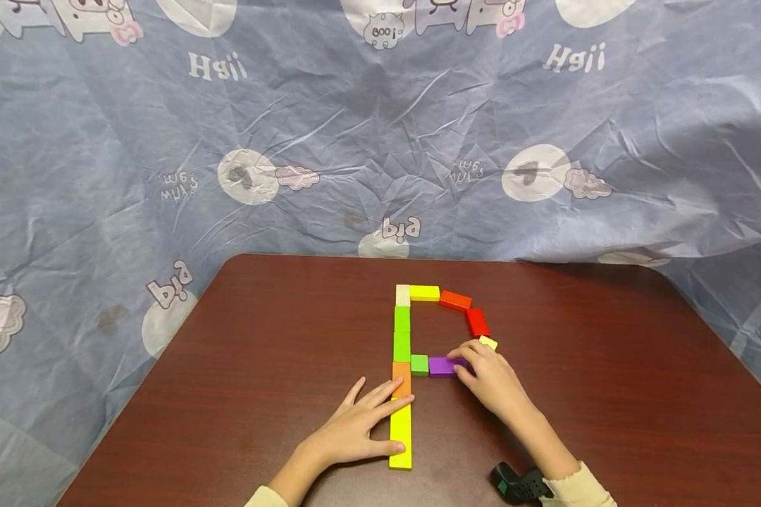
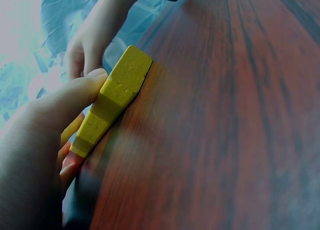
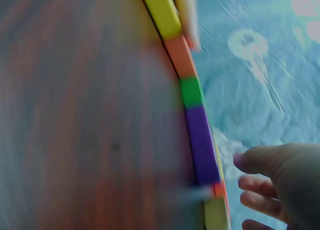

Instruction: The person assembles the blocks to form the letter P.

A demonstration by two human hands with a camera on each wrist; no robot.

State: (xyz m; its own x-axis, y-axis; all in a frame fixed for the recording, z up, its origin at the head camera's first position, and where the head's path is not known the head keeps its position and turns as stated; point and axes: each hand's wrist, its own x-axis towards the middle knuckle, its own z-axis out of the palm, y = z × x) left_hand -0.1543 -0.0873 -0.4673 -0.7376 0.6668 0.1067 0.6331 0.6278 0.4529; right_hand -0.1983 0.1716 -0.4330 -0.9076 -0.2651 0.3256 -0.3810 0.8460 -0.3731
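Note:
Colored wooden blocks lie in a P-like outline on the table. My left hand (image 1: 349, 429) spreads its fingers over the lower column, with fingertips on the orange block (image 1: 401, 372) and thumb at the lowest yellow block (image 1: 399, 461). At the right end of the purple block (image 1: 442, 367), my right hand (image 1: 495, 380) hovers with loosely bent fingers, partly covering it. In the right wrist view, its thumb (image 3: 262, 159) and fingers show apart from the blocks. Left of the purple block sits a small green block (image 1: 419, 365). A pale yellow block (image 1: 488, 343) peeks out beyond the right fingers.
Two light green blocks (image 1: 402, 334) and a pale wooden block (image 1: 402, 295) continue the column upward. A yellow block (image 1: 424, 293), an orange-red block (image 1: 455, 301) and a red block (image 1: 478, 322) form the curve. A black wristband (image 1: 518, 484) is by the right sleeve. Patterned cloth (image 1: 330, 141) hangs behind the table (image 1: 279, 338).

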